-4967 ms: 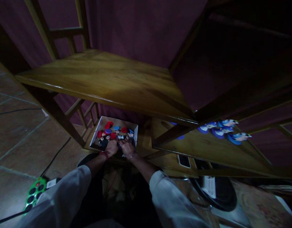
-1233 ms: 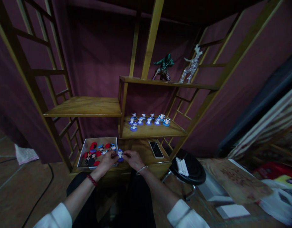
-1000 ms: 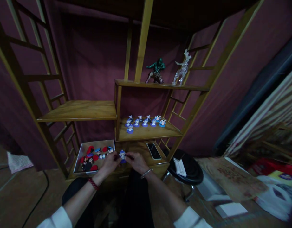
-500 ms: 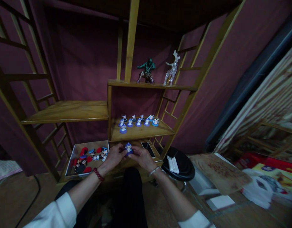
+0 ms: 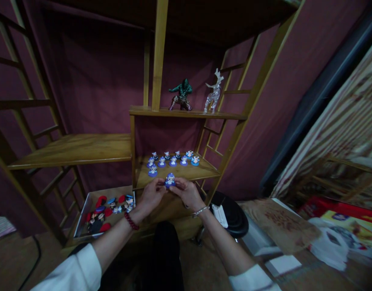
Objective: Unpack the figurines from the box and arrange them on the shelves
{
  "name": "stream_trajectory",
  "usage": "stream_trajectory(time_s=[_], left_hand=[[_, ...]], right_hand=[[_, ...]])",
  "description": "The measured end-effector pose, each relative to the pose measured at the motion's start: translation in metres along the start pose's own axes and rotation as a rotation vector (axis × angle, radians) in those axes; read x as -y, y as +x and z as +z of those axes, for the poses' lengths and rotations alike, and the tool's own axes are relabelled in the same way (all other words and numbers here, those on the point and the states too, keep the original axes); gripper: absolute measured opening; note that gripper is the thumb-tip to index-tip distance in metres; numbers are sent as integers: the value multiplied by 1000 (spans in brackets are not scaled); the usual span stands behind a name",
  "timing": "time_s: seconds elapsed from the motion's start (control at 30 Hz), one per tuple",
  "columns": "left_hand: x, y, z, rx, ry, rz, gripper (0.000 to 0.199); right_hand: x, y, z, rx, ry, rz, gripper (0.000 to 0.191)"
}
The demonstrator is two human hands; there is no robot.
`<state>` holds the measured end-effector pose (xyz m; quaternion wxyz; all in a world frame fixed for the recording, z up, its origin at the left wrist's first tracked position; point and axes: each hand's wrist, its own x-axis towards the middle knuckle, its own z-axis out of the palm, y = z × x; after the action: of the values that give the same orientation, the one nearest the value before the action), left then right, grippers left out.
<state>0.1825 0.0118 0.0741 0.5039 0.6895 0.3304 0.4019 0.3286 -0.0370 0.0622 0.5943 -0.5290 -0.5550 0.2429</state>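
Left hand (image 5: 154,194), right hand (image 5: 190,195): grip narrow, pinching purple figurine (image 5: 170,180) from opposite sides, likely for upright balance. Similar figurines (image 5: 173,161) stand on shelf (image 5: 202,172) beyond.

- Left forearm (image 5: 115,244) and right forearm (image 5: 223,242) reach forward, converging.
- Left hand (image 5: 152,197) curled into a pinch.
- Right hand (image 5: 188,195) opposite, pinching too.

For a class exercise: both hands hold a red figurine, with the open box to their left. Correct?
Not red: the head view shows the left hand and right hand holding a purple-and-white figurine. The open box is to their left.
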Motion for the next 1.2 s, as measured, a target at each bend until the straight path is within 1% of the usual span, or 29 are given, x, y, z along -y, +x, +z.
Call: stream_trajectory(time_s=[0.1,0.23,0.4,0.47,0.53,0.7,0.87,1.0,1.2], left_hand=[[-3,1,3,11,35,0,22],[-4,1,5,13,176,66,29],[-5,0,6,-30,501,173,38],[-8,0,7,-27,624,213,39],[-11,1,7,-3,698,231,40],[-13,6,10,52,693,195,44],[-10,10,13,24,682,229,45],[-10,14,14,35,683,214,46],[-7,20,15,64,669,142,46]], right_hand=[[-4,9,0,-7,32,21,30],[-11,21,0,-25,73,60,32],[-16,33,-3,-37,65,65,34],[-17,38,-4,-34,44,59,36],[-19,43,-3,-34,24,61,38],[-30,58,0,-31,-7,56,42],[-39,69,3,-33,-35,68,35],[-37,74,6,-42,-54,75,31],[-34,80,9,-44,-127,90,29]])
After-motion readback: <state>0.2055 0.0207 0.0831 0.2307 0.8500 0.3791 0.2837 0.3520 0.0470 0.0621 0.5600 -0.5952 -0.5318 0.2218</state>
